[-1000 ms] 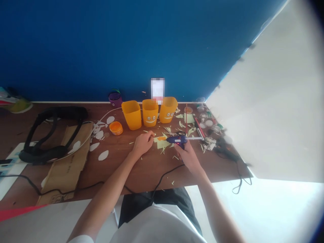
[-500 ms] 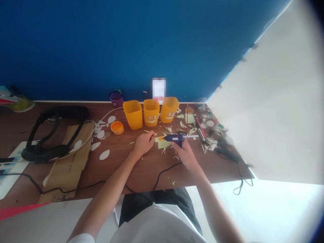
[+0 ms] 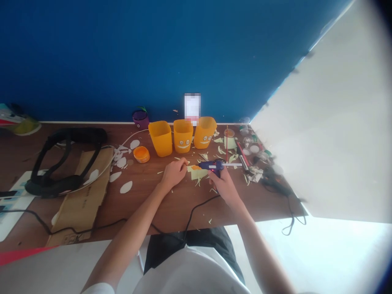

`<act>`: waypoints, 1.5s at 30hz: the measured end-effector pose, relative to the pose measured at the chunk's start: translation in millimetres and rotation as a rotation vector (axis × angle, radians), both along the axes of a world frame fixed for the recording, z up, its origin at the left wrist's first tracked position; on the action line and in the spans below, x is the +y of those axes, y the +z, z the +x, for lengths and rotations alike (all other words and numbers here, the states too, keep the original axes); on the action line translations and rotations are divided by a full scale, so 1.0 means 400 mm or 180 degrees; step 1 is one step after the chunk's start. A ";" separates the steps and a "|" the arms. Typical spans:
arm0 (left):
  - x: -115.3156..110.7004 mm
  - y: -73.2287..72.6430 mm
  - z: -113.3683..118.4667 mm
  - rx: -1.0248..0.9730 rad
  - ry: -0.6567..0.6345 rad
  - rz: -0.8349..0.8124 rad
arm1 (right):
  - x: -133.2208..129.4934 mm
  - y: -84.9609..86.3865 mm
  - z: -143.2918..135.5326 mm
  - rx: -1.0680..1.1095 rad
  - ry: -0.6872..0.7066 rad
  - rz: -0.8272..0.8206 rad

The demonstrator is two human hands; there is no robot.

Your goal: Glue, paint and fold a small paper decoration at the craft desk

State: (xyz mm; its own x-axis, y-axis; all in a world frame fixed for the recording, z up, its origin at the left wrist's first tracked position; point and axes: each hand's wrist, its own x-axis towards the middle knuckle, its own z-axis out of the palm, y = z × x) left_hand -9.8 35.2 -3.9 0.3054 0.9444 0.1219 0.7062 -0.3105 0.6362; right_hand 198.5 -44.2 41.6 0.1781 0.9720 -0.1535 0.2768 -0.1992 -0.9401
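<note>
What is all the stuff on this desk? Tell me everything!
Cups: three, orange, back of desk in a row; two show faces.
Paint pot: one, orange, left of cups.
Small pot: one, purple, by blue wall.
Paper ovals: several, white, left of centre.
Cardboard: one, brown, left.
Strap: one, black, far left.
Green paper: one piece, under the hands.
Glue gun: one, blue, corded.
Left hand: on the green paper.
Right hand: gripping glue gun.
</note>
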 end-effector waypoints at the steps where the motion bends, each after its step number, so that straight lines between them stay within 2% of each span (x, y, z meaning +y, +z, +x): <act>1: 0.001 0.000 0.000 -0.0004 0.0001 0.0006 | 0.001 0.002 0.001 -0.0038 0.0056 -0.0005; 8: -0.002 0.005 0.001 -0.0372 0.0018 0.0129 | -0.006 0.020 -0.001 0.0182 0.0189 0.0003; 12: -0.015 0.012 -0.009 -0.0996 0.0180 0.0449 | -0.008 0.030 0.003 0.0449 0.0005 0.0035; 17: -0.032 0.033 -0.018 -0.1873 0.0336 0.0747 | -0.004 0.033 0.013 0.0330 -0.0079 0.0010; 19: -0.029 0.043 -0.014 -0.2384 0.0302 0.0488 | -0.006 0.028 0.014 0.0375 -0.0120 -0.0012; 22: -0.011 0.052 -0.007 -0.3354 0.0091 -0.0396 | -0.010 0.018 0.013 0.0518 -0.0163 0.0029; 24: 0.002 0.052 -0.006 -0.3702 0.0015 -0.0788 | -0.010 0.010 0.010 0.0614 -0.0148 0.0053; 31: 0.006 0.035 -0.012 -0.3797 -0.0009 -0.1227 | -0.007 -0.022 -0.005 0.0930 -0.0194 0.0022; 39: 0.010 0.023 -0.010 -0.3798 -0.0259 -0.1222 | -0.019 -0.031 -0.001 0.0897 -0.0324 -0.0033; 41: 0.010 0.019 -0.007 -0.3816 -0.0140 -0.1133 | -0.021 -0.029 0.004 0.0855 -0.0394 -0.0075; 45: 0.012 0.005 0.005 -0.3497 0.0138 -0.0618 | -0.025 -0.026 0.013 0.0814 -0.0427 -0.0078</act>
State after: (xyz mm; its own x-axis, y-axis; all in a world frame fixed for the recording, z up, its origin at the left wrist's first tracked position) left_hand -7.9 40.0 -1.8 0.0885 0.9840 0.1547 -0.2621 -0.1268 0.9567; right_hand 203.5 -54.1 31.3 0.2572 0.9378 -0.2330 0.0011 -0.2414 -0.9704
